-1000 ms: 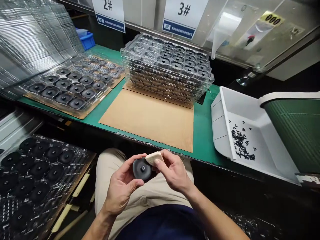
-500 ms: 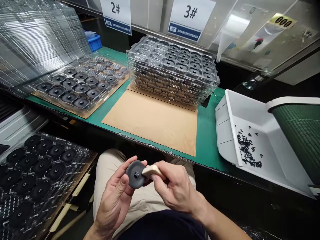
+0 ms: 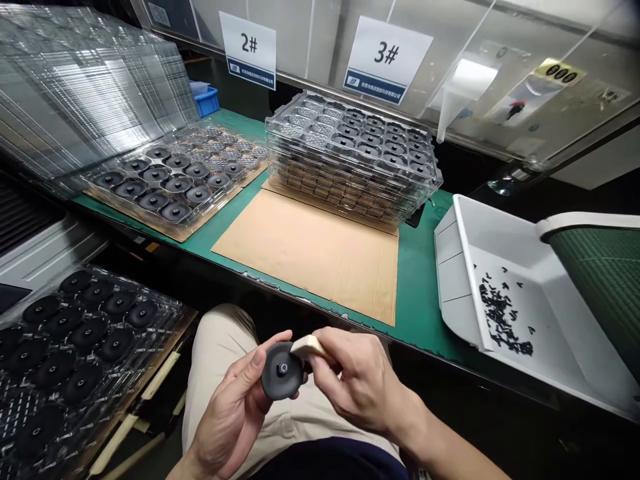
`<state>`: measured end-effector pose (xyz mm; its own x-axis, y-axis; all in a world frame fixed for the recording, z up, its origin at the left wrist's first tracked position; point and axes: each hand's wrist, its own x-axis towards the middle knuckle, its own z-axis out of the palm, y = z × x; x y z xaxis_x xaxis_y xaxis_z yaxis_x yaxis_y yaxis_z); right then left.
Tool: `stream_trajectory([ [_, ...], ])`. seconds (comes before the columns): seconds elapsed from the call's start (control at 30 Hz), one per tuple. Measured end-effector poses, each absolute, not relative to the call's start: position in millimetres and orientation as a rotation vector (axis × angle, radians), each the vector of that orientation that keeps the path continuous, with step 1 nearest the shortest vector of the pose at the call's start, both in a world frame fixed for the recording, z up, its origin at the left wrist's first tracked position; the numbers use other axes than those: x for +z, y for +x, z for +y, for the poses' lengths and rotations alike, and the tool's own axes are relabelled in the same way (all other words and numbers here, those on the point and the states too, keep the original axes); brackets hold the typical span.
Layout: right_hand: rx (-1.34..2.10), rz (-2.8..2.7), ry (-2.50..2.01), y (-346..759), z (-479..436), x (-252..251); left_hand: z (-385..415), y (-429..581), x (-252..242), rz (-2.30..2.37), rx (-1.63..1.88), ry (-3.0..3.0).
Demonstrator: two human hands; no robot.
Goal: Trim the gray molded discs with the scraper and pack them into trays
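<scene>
Many black discs (image 3: pixel 87 332) sit in a low tray (image 3: pixel 163 320) at far left, beneath bench height. Above it, a leaning stack of clear sheets (image 3: pixel 105 100) stands at the bench's end. Next comes a bench tray (image 3: pixel 197 215), its near-left pockets filled with similar discs, with a blue box (image 3: pixel 206 103) behind it.

The person's left hand (image 3: pixel 233 413) grasps one disc (image 3: pixel 273 383), thumb near its left edge, fingers behind. This disc is tilted above the lap, just short of the bench (image 3: pixel 417 267), hub facing the person. A pale pad (image 3: pixel 307 345) meets its upper right rim; the right hand (image 3: pixel 363 373) pinches that pad between thumb and curled fingers.

Beyond the hands, cardboard (image 3: pixel 320 247) lies on the green bench top, and a tray stack (image 3: pixel 350 173) rests on its far end. Signs 2# (image 3: pixel 249 50) and 3# (image 3: pixel 387 60) hang behind. At right, small black bits (image 3: pixel 500 313) are heaped in a grey bin (image 3: pixel 455 267), beside a green belt (image 3: pixel 600 287).
</scene>
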<state>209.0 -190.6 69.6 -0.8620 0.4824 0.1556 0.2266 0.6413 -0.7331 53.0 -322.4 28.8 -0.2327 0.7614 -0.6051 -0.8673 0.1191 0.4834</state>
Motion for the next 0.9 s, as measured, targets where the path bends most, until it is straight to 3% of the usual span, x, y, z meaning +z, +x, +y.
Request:
stream_trajectory([
  [0.63,1.045,-2.611,-0.486,202.3,-188.4,81.4,-300.9,44.4,50.7,1.000,1.575,-0.317],
  [0.77,1.228,-2.429,-0.578,207.1,-172.9,87.9,-294.6,36.2,56.8,0.974,1.601,-0.325],
  [0.9,1.187,-2.274,-0.666,209.2,-156.6,90.5,-294.8,32.9,62.4,0.935,1.621,-0.227],
])
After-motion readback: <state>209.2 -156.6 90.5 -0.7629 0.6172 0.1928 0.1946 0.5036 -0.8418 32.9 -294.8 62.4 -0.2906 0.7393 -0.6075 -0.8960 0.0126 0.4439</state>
